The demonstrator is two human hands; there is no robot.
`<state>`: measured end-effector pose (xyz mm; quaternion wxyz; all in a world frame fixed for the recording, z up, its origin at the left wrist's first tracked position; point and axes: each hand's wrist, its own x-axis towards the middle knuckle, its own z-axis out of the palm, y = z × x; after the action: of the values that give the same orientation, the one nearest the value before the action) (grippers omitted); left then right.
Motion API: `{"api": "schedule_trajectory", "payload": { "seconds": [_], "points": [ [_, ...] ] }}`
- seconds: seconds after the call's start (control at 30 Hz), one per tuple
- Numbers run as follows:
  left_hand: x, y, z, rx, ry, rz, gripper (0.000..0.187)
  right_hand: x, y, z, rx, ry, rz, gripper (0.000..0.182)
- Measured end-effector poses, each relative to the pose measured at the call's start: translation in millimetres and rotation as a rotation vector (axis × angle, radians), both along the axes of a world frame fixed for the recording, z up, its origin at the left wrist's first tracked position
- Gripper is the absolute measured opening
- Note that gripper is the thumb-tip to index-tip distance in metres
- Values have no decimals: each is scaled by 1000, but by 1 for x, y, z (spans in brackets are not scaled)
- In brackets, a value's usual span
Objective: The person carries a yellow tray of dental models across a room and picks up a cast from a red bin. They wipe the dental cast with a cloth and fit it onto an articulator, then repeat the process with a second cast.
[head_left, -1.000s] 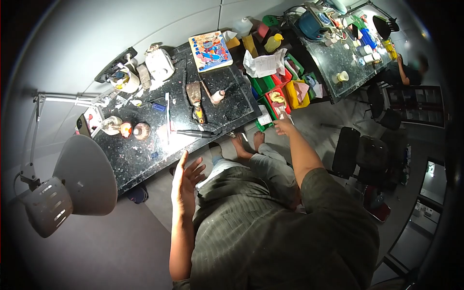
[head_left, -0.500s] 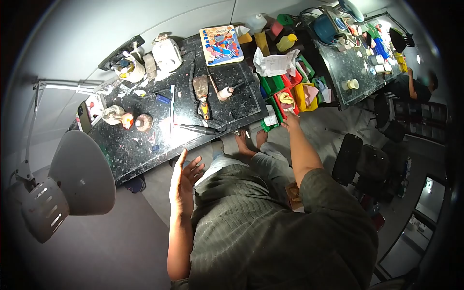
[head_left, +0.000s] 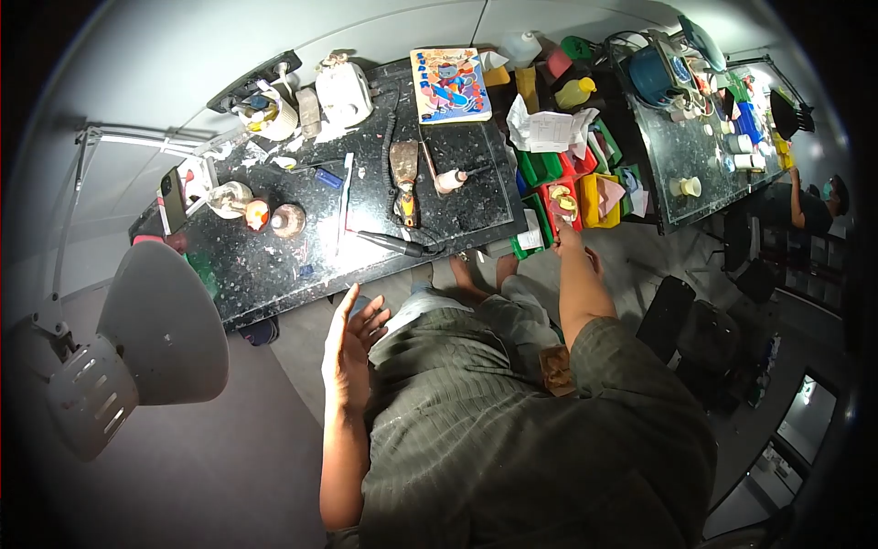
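My left hand (head_left: 355, 340) hangs in front of my body, below the edge of the workbench (head_left: 274, 297). Its fingers are stretched and apart, and it holds nothing. My right arm reaches out to a small red bin (head_left: 549, 203) off the right end of the bench. One digit of my right hand (head_left: 571, 240) points up to the bin's front, while others hang lower on the right. Whether it grips anything is hidden. Inside the bin lies a pale yellow item (head_left: 565, 207), too small to name. A yellow bin (head_left: 593, 206) and a green bin (head_left: 529, 240) flank it.
A colourful book (head_left: 450, 87), a toothbrush (head_left: 347, 188), a handheld tool with a black handle (head_left: 391, 242) and several bottles lie on the workbench. A large lamp (head_left: 169, 329) stands at left. Chairs (head_left: 666, 306) and another person (head_left: 805, 206) are at right.
The view has shifted, so the bench appears further right. My right hand's lower digits now show apart from the rest at the red bin. My left hand stays open in much the same pose.
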<state>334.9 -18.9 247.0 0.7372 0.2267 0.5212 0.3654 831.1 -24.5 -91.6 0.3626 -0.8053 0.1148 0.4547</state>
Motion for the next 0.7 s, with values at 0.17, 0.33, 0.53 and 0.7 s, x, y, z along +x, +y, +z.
{"api": "schedule_trajectory", "payload": {
  "seconds": [0.17,0.33,0.53,0.7],
  "points": [
    [5,8,-3,11,-19,-21,74,0,7,-25,-190,-213,-99,37],
    [8,16,-5,-7,-30,-40,74,4,-2,-29,-80,-239,-83,36],
    [9,22,-6,0,-27,-44,73,-25,7,27,-92,-255,-46,48],
    [10,27,-4,5,-20,-52,73,-34,13,40,-127,-1052,355,67]
  ]
}}
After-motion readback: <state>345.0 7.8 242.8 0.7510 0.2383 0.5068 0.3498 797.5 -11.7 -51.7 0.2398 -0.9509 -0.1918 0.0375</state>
